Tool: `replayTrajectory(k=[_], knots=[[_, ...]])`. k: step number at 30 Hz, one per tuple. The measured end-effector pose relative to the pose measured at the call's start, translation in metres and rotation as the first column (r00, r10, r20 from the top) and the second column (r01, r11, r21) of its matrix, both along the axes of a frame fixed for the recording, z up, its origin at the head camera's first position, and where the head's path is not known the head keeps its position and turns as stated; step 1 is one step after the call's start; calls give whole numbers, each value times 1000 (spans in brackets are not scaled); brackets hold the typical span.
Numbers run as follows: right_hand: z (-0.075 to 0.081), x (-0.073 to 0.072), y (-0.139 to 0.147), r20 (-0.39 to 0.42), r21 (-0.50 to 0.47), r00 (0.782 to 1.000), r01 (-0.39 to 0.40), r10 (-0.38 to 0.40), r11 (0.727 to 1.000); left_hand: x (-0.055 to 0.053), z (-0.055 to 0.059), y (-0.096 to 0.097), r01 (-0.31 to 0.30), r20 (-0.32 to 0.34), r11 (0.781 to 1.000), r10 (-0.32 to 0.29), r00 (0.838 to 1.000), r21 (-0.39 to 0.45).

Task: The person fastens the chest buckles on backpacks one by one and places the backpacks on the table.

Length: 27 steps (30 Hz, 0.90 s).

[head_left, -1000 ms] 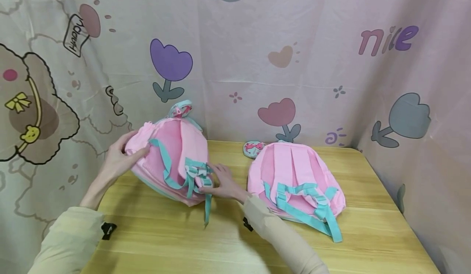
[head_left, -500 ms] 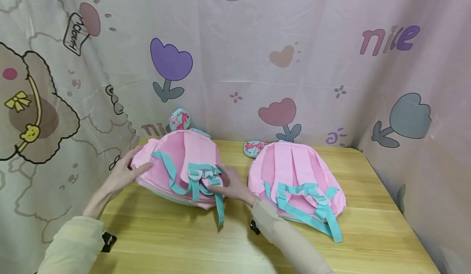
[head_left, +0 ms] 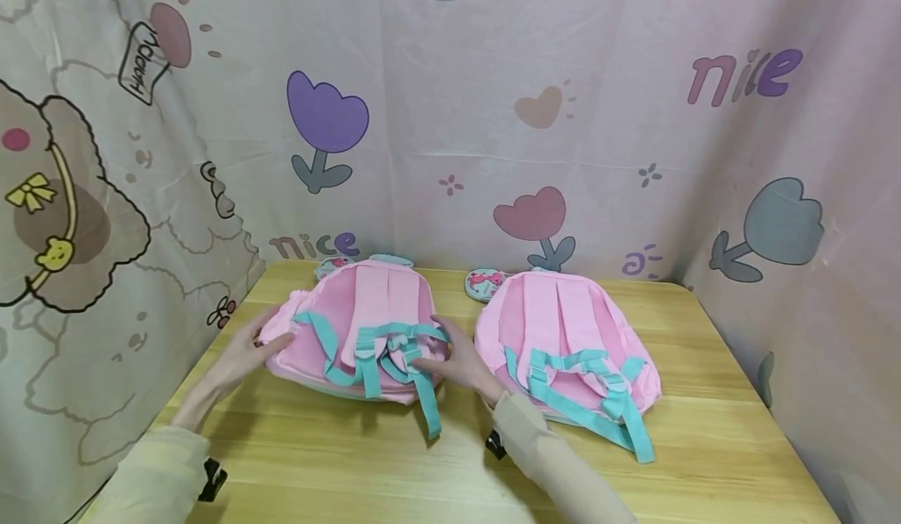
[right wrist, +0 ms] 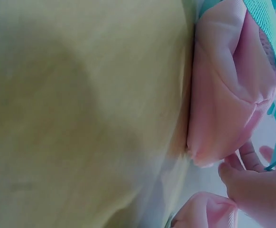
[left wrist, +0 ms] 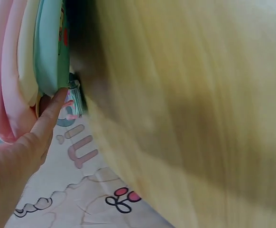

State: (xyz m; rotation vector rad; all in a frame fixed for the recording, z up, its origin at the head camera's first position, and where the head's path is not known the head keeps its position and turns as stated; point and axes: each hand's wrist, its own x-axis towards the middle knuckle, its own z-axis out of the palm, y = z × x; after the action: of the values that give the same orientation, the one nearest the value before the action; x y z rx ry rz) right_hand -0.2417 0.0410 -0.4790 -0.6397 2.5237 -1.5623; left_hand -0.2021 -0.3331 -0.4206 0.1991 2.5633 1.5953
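Note:
A pink child's backpack with teal straps lies with its back panel up on the left of the table, its left side slightly raised. My left hand grips its left side, thumb on top. In the left wrist view, the fingers of that hand reach along the pink, cream and teal edge of the bag. At the right lower side, my right hand holds the backpack, its thumb by the strap buckles. The right wrist view has the bag's pink corner beside that hand.
A second, matching pink backpack lies straps up just right of my right hand. A small round printed pouch sits at its top left. The wooden table ends against a patterned curtain behind and at both sides.
The left backpack has come down from a tilted, lifted pose to lie flatter on the table, shifting slightly right. Both hands moved along with it, keeping their hold. The second backpack stayed put.

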Motion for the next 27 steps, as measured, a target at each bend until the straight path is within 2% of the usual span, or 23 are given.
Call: replayTrajectory(k=[8,15,18,22,25,27], knots=[[3,4,2,54,6,998,38,-39,999,4,-15,-3,44,8,992,-43,999,-119],[5,6,2,40,25,998,39,-40,999,2,-23,-1,88,19,992,-87,996,-92],[5,6,1,36,27,999,35,-36,999,1,-26,-3,102,10,989,-101,995,-110],[4,4,1,10,39,1000,29,-29,999,0,-27,-4,115,-4,981,-117,993,-155],[5,3,1,-21,63,1000,14,-13,998,0,-24,-1,102,-20,974,-108,994,-200],[5,3,1,-45,83,999,0,4,997,-1,-21,3,77,-59,964,-95,994,-255]])
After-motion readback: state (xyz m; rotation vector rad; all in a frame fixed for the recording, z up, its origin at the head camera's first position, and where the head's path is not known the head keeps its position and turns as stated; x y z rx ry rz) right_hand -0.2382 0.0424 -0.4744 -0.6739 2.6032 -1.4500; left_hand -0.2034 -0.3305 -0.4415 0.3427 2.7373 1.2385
